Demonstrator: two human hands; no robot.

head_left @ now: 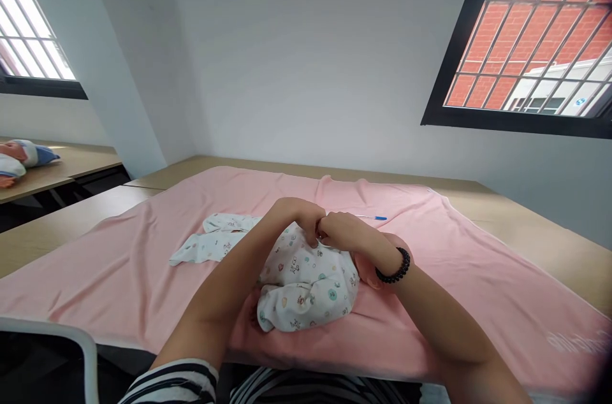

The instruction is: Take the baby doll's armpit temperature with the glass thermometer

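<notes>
A baby doll (pixel 370 273) lies on its back on a pink blanket (pixel 157 251), its head to the right and partly hidden behind my right wrist. It wears a white baby outfit (pixel 306 283) printed with small animals and coloured dots; the legs stretch out to the left. Over the chest my left hand (pixel 307 218) is closed, its fingers pinching at the front of the outfit. My right hand (pixel 340 230) meets it there, also closed, with bent fingertips at the cloth. The exact bit of cloth between the fingers is hidden.
Behind my hands lies a blue-capped pen (pixel 379 218) on the blanket. The wooden table (pixel 507 213) reaches the wall. Another doll (pixel 29 154) rests on a table at far left. A white chair frame (pixel 88 353) stands at lower left.
</notes>
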